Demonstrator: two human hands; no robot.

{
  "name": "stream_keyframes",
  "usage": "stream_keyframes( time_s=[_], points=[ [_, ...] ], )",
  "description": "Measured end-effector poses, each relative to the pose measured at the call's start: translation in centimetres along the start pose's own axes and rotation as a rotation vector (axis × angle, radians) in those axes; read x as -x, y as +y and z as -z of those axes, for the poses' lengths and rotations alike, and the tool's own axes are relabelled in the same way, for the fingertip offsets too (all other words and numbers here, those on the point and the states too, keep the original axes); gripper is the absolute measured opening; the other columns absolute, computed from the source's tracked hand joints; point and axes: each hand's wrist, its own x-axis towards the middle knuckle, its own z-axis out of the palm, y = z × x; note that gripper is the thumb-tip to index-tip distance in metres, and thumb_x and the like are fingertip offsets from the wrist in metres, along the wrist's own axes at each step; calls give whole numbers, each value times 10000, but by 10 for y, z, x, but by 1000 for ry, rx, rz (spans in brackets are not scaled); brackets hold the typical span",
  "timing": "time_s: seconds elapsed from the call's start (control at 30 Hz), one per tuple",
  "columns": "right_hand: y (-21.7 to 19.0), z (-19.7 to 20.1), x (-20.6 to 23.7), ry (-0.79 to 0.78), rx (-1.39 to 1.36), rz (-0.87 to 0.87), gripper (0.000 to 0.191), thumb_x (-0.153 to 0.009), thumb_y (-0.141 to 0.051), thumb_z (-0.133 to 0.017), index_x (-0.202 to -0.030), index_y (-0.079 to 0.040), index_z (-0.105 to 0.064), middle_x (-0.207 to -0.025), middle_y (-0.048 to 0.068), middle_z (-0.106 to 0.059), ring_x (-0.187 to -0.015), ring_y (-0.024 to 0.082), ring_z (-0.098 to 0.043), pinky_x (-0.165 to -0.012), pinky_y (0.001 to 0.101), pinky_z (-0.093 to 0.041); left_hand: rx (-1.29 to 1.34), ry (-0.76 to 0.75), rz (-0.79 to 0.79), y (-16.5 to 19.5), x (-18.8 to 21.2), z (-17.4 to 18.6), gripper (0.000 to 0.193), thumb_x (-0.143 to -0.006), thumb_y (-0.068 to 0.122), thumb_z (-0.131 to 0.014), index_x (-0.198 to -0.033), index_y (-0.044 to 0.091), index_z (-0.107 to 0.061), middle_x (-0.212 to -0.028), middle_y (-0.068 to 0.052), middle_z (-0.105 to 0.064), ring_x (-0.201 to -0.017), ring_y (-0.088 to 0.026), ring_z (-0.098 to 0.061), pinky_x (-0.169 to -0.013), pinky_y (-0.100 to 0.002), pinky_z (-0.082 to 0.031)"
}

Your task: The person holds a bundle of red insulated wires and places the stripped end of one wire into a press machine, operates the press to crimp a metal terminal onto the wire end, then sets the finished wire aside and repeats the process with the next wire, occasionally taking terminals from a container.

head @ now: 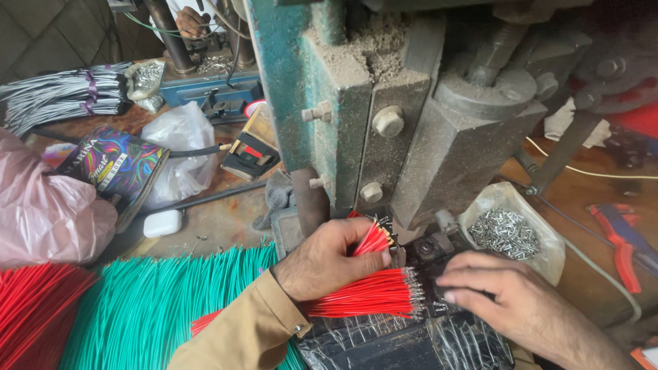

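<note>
My left hand (329, 259) is curled around a bundle of red wires (373, 293) — fingers closed over the top, thumb side toward the press, the stripped ends fanning out past my fingertips to the right. A second small clutch of red wires with brass tips (375, 238) sticks up between my fingers, angled toward the machine just above the hand. My right hand (504, 293) lies flat, palm down, fingers loosely together and stretched left, fingertips just beside the bare wire ends; it rests on the dark plastic-wrapped block (411, 342) below both hands, gripping nothing I can see. Straight ahead of my knuckles stands the dusty grey-green press (384, 116), its black die (428, 247) right between my 2 hands. Beyond my right hand sits a clear bag of small metal terminals (506, 233); further right lie red-handled pliers (620, 240). Left of my left sleeve spreads a sheet of green wires (157, 308), then more red ones (34, 308) at the far left. Past those — a white earbud case (162, 223), a colourful box (116, 168), a pink bag (41, 205) and grey wire bundles (62, 96)
</note>
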Motion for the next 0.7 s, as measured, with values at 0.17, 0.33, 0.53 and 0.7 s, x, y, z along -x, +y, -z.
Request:
stream_keyframes(
  time_s=[0.17, 0.33, 0.53, 0.7],
  points=[
    [11, -5, 11, -43, 87, 105, 123, -889, -222, -779, -968, -130, -796, -1104, -42, -664, -1054, 124, -652, -894, 271, -566, 103, 14, 69, -4, -2, 0, 158, -998, 176, -685, -969, 21, -693, -780, 62, -594, -748, -29, -524, -677, -245, -495],
    [3, -2, 9, 5, 90, -45, 150, -817, -193, -782, -919, -96, -731, -971, -33, -699, -936, 135, -677, -817, 285, -582, 134, 19, 33, -6, -4, -1, 133, -965, 144, -720, -987, 18, -686, -814, 62, -626, -776, -26, -550, -710, -239, -515],
    [-4, -12, -8, 143, -219, -369, 176, -840, -80, -733, -1015, -62, -750, -934, 13, -777, -845, 95, -767, -731, 280, -619, 187, 27, 52, -11, -5, 1, 124, -973, 140, -701, -989, 20, -676, -821, 52, -644, -779, -26, -567, -717, -245, -529],
    [-4, -25, -20, 292, -280, -193, 180, -840, -45, -726, -1012, -24, -774, -945, 62, -784, -859, 110, -753, -768, 260, -602, 213, 14, 34, -11, -3, 2, 120, -983, 130, -698, -987, 16, -660, -829, 53, -634, -787, -26, -558, -721, -244, -523]
  ],
)
